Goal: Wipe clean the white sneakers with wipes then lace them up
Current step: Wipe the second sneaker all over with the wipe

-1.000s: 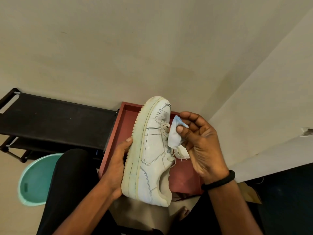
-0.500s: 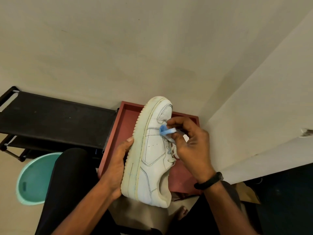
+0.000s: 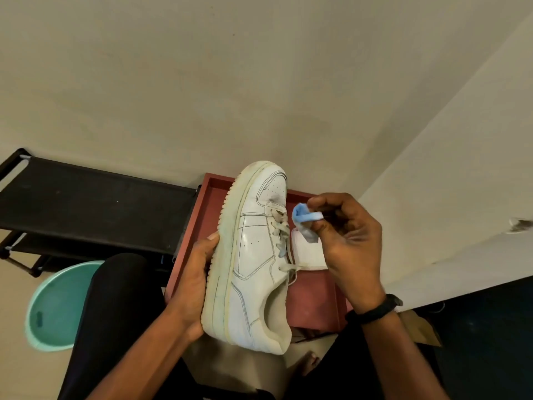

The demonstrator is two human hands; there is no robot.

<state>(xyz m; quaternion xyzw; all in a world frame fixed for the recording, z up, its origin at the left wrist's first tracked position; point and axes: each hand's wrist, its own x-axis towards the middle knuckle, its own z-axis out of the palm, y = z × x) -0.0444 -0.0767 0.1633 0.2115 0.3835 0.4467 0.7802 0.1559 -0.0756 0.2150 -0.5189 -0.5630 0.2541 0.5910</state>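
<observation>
Pinching a wipe (image 3: 304, 217), right hand (image 3: 349, 243) hovers over tray (image 3: 317, 298) holding perhaps paper (image 3: 308, 252); left hand (image 3: 193, 287) clasps sneaker (image 3: 253, 255).

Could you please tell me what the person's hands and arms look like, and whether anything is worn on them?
Both hands are bare, with no gloves and no rings that I can see. The left hand has nothing on its wrist. The right hand has a plain black band snug round its wrist. No sleeves show on either forearm.
</observation>
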